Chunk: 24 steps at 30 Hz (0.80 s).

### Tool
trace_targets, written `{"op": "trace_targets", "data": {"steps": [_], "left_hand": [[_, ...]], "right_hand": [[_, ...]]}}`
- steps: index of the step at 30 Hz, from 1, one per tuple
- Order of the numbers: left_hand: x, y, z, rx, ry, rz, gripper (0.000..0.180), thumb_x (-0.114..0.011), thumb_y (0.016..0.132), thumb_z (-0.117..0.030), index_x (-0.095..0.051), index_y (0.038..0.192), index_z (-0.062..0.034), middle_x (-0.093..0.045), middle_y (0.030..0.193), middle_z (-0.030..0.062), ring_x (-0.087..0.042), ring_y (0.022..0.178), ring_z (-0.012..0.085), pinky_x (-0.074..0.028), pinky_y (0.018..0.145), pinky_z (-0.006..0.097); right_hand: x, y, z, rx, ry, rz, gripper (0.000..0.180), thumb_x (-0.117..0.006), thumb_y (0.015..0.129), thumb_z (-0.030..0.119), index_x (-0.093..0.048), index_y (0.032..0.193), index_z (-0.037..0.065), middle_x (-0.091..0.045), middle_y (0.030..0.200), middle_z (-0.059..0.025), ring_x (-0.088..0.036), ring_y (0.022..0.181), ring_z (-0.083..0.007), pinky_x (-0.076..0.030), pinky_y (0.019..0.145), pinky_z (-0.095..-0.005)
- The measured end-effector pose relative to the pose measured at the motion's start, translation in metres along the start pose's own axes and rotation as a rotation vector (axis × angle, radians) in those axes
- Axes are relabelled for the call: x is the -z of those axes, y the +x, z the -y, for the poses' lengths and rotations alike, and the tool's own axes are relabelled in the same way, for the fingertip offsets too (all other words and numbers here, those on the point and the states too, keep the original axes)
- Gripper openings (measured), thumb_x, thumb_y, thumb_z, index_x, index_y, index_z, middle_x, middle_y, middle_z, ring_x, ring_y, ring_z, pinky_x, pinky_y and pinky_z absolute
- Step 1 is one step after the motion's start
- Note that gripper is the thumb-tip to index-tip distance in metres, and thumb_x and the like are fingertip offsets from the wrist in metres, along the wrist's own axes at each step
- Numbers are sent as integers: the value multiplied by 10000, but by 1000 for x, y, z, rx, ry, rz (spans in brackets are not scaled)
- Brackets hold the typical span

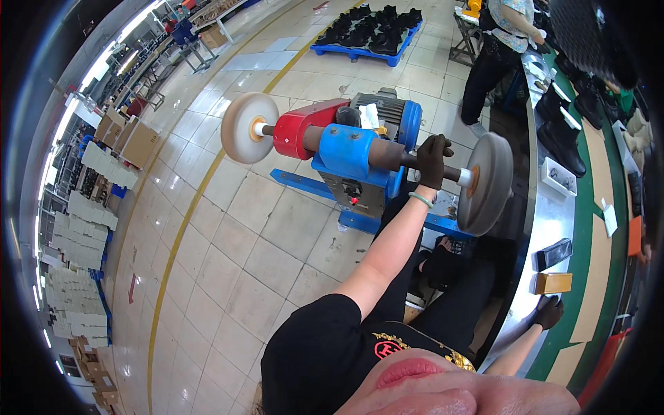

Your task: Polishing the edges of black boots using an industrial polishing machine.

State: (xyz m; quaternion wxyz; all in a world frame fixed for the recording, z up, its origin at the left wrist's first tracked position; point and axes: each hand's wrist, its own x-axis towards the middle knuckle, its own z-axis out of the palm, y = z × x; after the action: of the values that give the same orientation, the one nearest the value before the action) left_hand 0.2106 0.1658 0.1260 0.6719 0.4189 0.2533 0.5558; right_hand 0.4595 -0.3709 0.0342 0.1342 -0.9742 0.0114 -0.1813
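Note:
A polishing machine [351, 149] with a red guard, a blue housing and a motor stands before me. One pale buffing wheel [250, 128] is on its left end and another buffing wheel [486, 184] on its right end. My left hand [432, 162], in a dark glove, is closed over the shaft [452, 173] just left of the right wheel. My right hand [549, 313], also gloved, lies at the metal bench [523, 302], close by a yellow-brown block [553, 283]. Its fingers are partly hidden. Beyond that block lies a dark block [554, 254].
A white tray [557, 178] with small items and black boots [561, 149] stand farther along the bench. Another person [492, 55] works beyond the right wheel. A blue pallet [360, 52] of black footwear lies on the tiled floor. Cardboard boxes [133, 142] line the left.

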Motion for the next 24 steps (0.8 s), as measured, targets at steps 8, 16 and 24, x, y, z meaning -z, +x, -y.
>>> {"op": "trace_targets", "data": {"steps": [8, 16, 24], "left_hand": [[4, 2, 1, -24, 9, 5, 283, -540, 915, -236, -614, 768, -6, -609, 669, 41, -581, 588, 110, -455, 605, 259], [4, 5, 10, -195, 203, 70, 300, -486, 899, -259, -618, 775, -20, -627, 659, 83, -615, 625, 180, -464, 662, 327], [21, 12, 19, -307, 483, 173, 149, -498, 856, -118, -571, 898, 5, -581, 827, 129, -605, 782, 235, -489, 707, 331]], "right_hand": [[5, -4, 11, -6, 17, 15, 502, -501, 890, 432, -611, 1162, 25, -602, 1149, -195, -567, 1050, -366, -436, 921, -450], [-10, 1, -16, -12, 94, -89, 454, -559, 854, 371, -643, 1089, -8, -622, 1096, -229, -590, 1000, -390, -462, 874, -445], [1, -9, 13, -4, 88, -157, 369, -577, 824, 337, -653, 1004, 24, -631, 995, -197, -593, 940, -366, -464, 846, -448]]}}
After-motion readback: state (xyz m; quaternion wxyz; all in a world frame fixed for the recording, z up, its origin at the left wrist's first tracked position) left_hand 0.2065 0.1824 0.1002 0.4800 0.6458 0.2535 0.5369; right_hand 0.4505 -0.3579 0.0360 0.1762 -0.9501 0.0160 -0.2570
